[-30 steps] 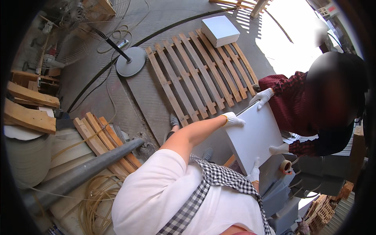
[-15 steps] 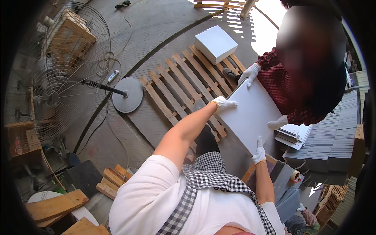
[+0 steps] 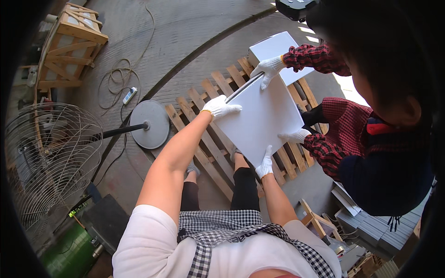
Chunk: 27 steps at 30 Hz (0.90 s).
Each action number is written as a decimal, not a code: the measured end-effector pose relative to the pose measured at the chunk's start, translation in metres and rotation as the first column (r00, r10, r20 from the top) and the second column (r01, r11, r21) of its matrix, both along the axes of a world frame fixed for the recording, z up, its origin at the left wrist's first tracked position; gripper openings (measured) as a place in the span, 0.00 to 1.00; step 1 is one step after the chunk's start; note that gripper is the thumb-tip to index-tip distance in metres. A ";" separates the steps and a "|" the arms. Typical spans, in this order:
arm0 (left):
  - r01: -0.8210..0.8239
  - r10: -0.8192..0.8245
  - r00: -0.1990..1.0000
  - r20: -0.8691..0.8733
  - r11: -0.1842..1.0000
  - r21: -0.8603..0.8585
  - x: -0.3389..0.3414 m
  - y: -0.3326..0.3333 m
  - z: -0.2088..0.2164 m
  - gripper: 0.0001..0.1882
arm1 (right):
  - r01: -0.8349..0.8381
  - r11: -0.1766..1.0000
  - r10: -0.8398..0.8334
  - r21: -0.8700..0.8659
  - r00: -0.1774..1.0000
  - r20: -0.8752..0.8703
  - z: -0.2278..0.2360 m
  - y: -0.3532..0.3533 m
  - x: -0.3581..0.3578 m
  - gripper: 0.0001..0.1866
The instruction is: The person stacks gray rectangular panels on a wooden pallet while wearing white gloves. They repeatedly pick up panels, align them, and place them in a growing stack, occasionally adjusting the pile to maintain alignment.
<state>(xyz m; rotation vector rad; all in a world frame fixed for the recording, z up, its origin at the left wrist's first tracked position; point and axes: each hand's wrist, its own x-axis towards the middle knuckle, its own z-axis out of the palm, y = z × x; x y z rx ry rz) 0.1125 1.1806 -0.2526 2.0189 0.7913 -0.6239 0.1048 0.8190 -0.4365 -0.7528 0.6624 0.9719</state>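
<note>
Between me and a co-worker is a stack of white boards (image 3: 259, 118), held level above a wooden pallet (image 3: 208, 153); its far left edge looks layered, though the number of boards cannot be told. My left hand (image 3: 223, 107), in a white knit glove, grips the left corner with the thumb side on top. My right hand (image 3: 265, 164), gloved too, holds the near edge, fingers partly hidden beneath. The co-worker's gloved hands (image 3: 271, 70) hold the far side and the right edge. On the pallet's far end sits a white block-shaped stack (image 3: 287, 51).
A pedestal fan with a wire cage (image 3: 51, 162) lies left, its round base (image 3: 150, 124) beside the pallet. A cable with a power strip (image 3: 130, 95) runs over the floor. Left stands a wooden crate (image 3: 72, 46); grey stacked sheets (image 3: 371, 227) are at right.
The white boards have moved left and over the pallet, carried by my hands and the co-worker's. The co-worker has leaned in closer, and my view has turned.
</note>
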 end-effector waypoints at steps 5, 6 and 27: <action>-0.045 0.044 0.997 0.068 0.999 0.018 0.015 0.059 -0.133 0.51 | 0.017 0.995 -0.011 -0.095 0.998 0.066 -0.058 0.079 0.035 0.43; -0.050 0.047 0.993 0.105 0.998 0.026 0.026 0.065 -0.161 0.50 | 0.046 0.990 -0.038 -0.130 0.997 0.065 -0.083 0.086 0.047 0.43; 0.161 -0.170 0.985 0.039 0.973 0.167 0.098 0.143 -0.350 0.50 | -0.362 0.467 0.537 -0.806 0.841 -0.067 -0.222 0.164 0.116 0.46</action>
